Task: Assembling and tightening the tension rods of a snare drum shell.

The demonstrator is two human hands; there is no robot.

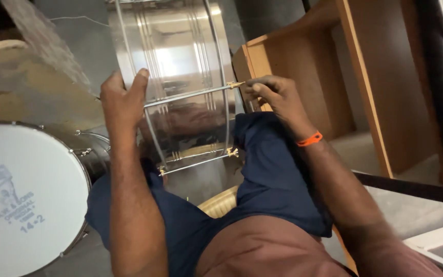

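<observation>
I see a shiny metal drum shell resting on its side across my lap, so its tension rods face up within reach. My left hand braces the shell's near edge, fingers wrapped over a rod to keep the shell from rolling — forearm rising straight from my knee. My right hand, wrist bent and wearing an orange band, pinches its fingers narrowly on the brass fitting at that rod's end; a white-headed drum sits well left of my left fingers.
</observation>
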